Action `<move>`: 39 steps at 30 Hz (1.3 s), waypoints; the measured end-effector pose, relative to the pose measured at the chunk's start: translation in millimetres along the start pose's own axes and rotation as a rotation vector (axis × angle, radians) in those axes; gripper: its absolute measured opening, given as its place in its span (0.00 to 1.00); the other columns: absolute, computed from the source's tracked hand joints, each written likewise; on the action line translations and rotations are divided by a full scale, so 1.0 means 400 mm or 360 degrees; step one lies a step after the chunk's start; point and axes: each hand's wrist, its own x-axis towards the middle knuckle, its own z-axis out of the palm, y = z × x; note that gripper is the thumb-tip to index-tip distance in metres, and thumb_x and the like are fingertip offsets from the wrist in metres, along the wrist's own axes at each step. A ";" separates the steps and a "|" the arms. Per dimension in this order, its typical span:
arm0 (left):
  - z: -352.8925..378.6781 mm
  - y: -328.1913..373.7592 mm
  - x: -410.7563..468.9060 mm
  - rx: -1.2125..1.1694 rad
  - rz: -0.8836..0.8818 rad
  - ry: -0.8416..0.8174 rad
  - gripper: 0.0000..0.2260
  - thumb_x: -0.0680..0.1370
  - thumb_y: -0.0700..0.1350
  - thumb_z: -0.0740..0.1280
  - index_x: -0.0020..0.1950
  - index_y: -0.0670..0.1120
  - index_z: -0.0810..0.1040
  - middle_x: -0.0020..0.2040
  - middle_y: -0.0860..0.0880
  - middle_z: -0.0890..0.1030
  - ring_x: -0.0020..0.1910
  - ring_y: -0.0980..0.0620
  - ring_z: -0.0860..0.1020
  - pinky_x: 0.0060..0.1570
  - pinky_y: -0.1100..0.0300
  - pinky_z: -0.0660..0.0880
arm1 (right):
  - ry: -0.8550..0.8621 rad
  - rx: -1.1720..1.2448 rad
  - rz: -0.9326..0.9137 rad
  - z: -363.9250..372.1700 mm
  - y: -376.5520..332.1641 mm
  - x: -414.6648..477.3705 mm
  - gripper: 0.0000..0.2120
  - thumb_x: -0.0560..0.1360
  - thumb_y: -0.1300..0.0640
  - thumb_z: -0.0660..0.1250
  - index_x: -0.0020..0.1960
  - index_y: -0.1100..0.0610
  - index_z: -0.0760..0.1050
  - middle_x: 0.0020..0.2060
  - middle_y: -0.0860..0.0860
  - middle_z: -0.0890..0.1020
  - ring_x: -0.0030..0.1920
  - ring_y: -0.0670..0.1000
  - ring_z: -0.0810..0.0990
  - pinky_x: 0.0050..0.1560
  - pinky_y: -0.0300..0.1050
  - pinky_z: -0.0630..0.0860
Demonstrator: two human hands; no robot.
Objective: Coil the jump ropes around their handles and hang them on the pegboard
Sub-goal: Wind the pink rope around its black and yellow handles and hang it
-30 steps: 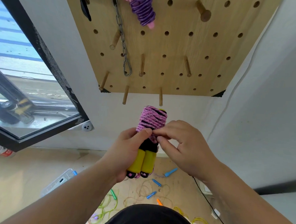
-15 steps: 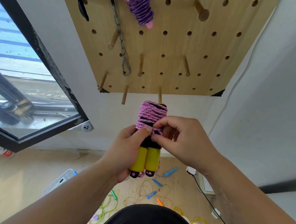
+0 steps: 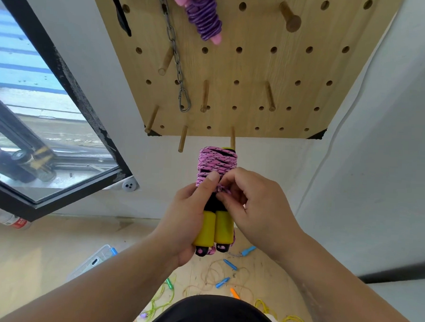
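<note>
We face a wall pegboard (image 3: 255,69), loose ropes (image 3: 161,301) on the floor (image 3: 41,255) below. Our left hand (image 3: 183,218) grips the yellow handles (image 3: 224,226) just under the board; our right hand (image 3: 258,210) pinches the pink rope (image 3: 217,161) coiled round them.

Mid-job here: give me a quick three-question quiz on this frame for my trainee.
1. True or false: the purple-corded rope already hangs on the pegboard.
2. The left hand grips: A) the yellow handles B) scissors C) a ball.
3. What does the right hand pinch?

Key: 1 true; 2 A; 3 the pink-and-black cord, at the coil's lower edge.
</note>
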 end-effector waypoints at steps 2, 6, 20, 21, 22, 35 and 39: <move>0.003 0.007 0.000 -0.0014 -0.0056 -0.0007 0.18 0.78 0.58 0.68 0.52 0.43 0.85 0.50 0.34 0.84 0.45 0.34 0.84 0.49 0.32 0.80 | 0.0020 -0.0007 -0.0038 0.002 0.003 -0.003 0.02 0.77 0.57 0.70 0.48 0.52 0.77 0.36 0.41 0.75 0.39 0.46 0.74 0.38 0.37 0.70; 0.007 0.013 0.003 0.0018 -0.0105 0.0010 0.13 0.80 0.50 0.65 0.52 0.41 0.83 0.52 0.30 0.82 0.42 0.34 0.81 0.48 0.23 0.74 | 0.0048 0.0009 -0.0058 0.003 0.006 -0.009 0.01 0.77 0.56 0.71 0.48 0.52 0.79 0.37 0.41 0.77 0.40 0.44 0.74 0.40 0.31 0.67; -0.011 -0.006 0.002 -0.0046 -0.0217 -0.0041 0.14 0.82 0.48 0.61 0.57 0.40 0.81 0.47 0.35 0.85 0.42 0.40 0.84 0.44 0.44 0.81 | -0.0386 0.0207 0.0162 -0.061 0.033 -0.008 0.10 0.77 0.57 0.73 0.57 0.51 0.82 0.39 0.39 0.82 0.42 0.40 0.81 0.43 0.32 0.76; -0.014 -0.006 0.003 -0.0029 -0.0216 -0.0058 0.14 0.82 0.48 0.61 0.57 0.40 0.81 0.47 0.35 0.85 0.42 0.40 0.84 0.43 0.46 0.81 | -0.0401 0.0226 0.0180 -0.064 0.034 -0.006 0.09 0.76 0.58 0.73 0.56 0.51 0.83 0.38 0.39 0.82 0.41 0.40 0.81 0.42 0.31 0.75; -0.014 -0.006 0.003 -0.0007 -0.0219 -0.0078 0.14 0.82 0.47 0.61 0.57 0.40 0.81 0.47 0.36 0.85 0.42 0.40 0.84 0.42 0.46 0.81 | -0.0400 0.0249 0.0207 -0.065 0.034 -0.004 0.08 0.75 0.57 0.75 0.53 0.51 0.83 0.35 0.40 0.82 0.39 0.40 0.81 0.40 0.32 0.75; 0.006 0.018 0.006 -0.0067 -0.0066 -0.0094 0.11 0.81 0.46 0.61 0.54 0.41 0.79 0.44 0.35 0.81 0.37 0.37 0.80 0.41 0.40 0.78 | 0.0157 -0.0447 -0.0176 0.017 0.005 -0.017 0.05 0.82 0.55 0.62 0.48 0.54 0.74 0.39 0.48 0.76 0.39 0.52 0.72 0.35 0.53 0.73; 0.002 -0.001 0.003 -0.0039 -0.0066 -0.0097 0.10 0.80 0.44 0.62 0.55 0.41 0.79 0.45 0.36 0.80 0.40 0.36 0.79 0.43 0.37 0.77 | 0.0171 -0.0125 -0.0188 0.003 0.016 -0.025 0.03 0.78 0.58 0.70 0.45 0.54 0.80 0.39 0.47 0.77 0.40 0.46 0.74 0.38 0.36 0.69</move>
